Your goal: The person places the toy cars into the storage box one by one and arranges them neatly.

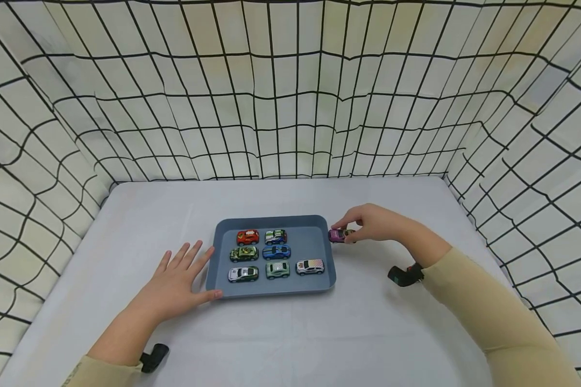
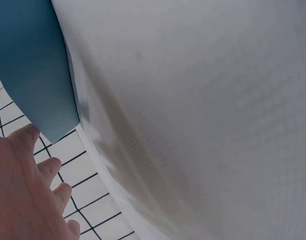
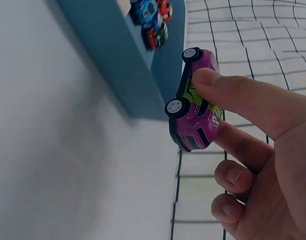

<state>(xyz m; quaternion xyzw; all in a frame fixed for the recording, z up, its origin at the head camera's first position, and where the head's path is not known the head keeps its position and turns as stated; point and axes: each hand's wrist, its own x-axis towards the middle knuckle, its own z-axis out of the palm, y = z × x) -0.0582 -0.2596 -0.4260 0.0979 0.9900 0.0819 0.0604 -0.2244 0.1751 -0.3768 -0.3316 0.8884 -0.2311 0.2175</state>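
Between thumb and fingers my right hand [image 1: 375,223] pinches a purple toy car [image 3: 200,102] with green and black markings. In the head view that car is just past the right edge of a blue-grey tray [image 1: 314,232]. My left hand [image 1: 176,285] is spread at the tray's left side, its thumb and forefinger at the rim. Inside the tray are several toy cars in rows: a red car [image 1: 248,237], a white-green-blue car [image 1: 276,236], a camouflage car [image 1: 244,253], a blue car [image 1: 276,252], a white-and-green car [image 1: 243,274], a pale green car [image 1: 277,270] and a white patterned car [image 1: 310,266].
A white cloth-covered table [image 1: 290,333] lies under the tray. Black netting [image 1: 297,97] over pale sheeting walls the back and both sides. Dark wrist devices [image 1: 405,276] hang below both forearms, close to the table.
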